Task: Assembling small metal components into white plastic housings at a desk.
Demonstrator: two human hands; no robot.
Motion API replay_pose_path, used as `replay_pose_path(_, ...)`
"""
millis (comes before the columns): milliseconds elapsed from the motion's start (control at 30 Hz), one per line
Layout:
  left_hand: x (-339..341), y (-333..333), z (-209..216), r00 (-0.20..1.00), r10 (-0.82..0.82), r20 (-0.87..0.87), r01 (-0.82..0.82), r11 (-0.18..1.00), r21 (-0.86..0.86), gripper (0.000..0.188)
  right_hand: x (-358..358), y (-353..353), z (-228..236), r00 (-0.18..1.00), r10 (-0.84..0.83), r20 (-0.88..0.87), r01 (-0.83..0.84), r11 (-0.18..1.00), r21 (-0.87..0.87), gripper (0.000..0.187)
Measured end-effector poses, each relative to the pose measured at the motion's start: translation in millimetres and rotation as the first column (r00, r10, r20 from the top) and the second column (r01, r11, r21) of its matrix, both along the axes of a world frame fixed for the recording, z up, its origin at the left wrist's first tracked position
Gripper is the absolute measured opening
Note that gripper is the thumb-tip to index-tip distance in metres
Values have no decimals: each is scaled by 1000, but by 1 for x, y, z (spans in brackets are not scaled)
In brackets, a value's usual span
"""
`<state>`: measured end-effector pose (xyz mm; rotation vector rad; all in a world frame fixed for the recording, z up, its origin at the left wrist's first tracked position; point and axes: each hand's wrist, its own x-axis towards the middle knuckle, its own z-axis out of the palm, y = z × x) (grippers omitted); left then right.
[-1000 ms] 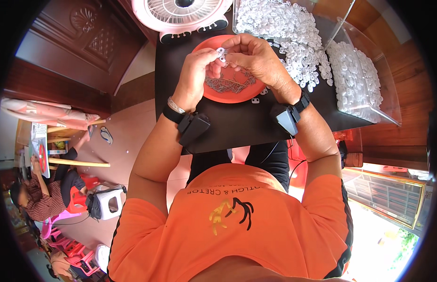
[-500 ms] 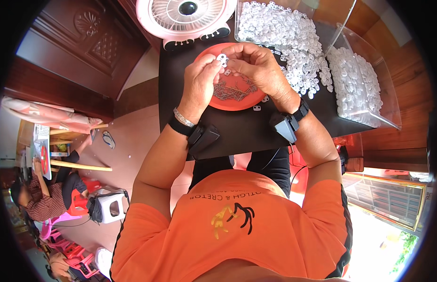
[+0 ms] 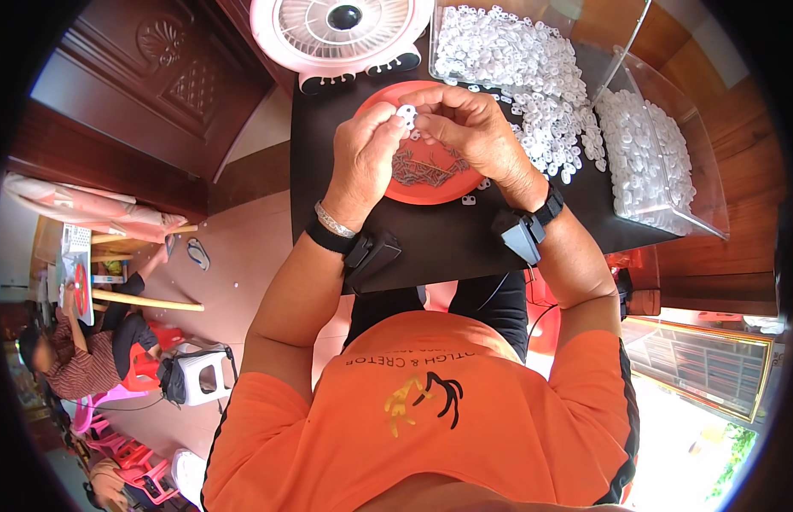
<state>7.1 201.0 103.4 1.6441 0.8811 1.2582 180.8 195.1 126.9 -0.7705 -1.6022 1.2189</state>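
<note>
Over a round red plate (image 3: pixel 430 196), my left hand (image 3: pixel 359 158) pinches a small white plastic piece with two dark holes (image 3: pixel 406 113) between thumb and fingers. My right hand (image 3: pixel 477 132) meets it from the right, thumb and forefinger closed at the piece's edge; whatever they hold is too small to make out. Small grey screw-like metal parts (image 3: pixel 420 171) lie in the plate below both hands. One more white piece (image 3: pixel 469 200) rests on the black table just beyond the plate's rim.
White pieces (image 3: pixel 546 141) spill from a clear bin at the back of the black table (image 3: pixel 456 247). A second clear bin (image 3: pixel 648 162) of them stands at the right. Behind the plate is a pink-white fan (image 3: pixel 343 43). Another person (image 3: pixel 81 358) sits far left.
Both hands stay over the plate with the white piece between them. The piece and my fingers have shifted only slightly; the whole view has moved a little.
</note>
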Motion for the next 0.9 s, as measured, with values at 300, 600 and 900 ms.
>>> replay_pose_path(300,0,-6,8,1000,4,-29,0,992,124,23,-4,-2,-5,995,39,-87,-33,997,74,23)
replay_pose_path(600,1,-9,11,998,-44,50,42,998,44,22,-6,-2,-6,994,38,-104,-32,998,56,21)
replay_pose_path(900,0,-2,1,996,-65,56,70,992,-100,26,-2,-7,6,999,29,37,-29,1000,-3,26)
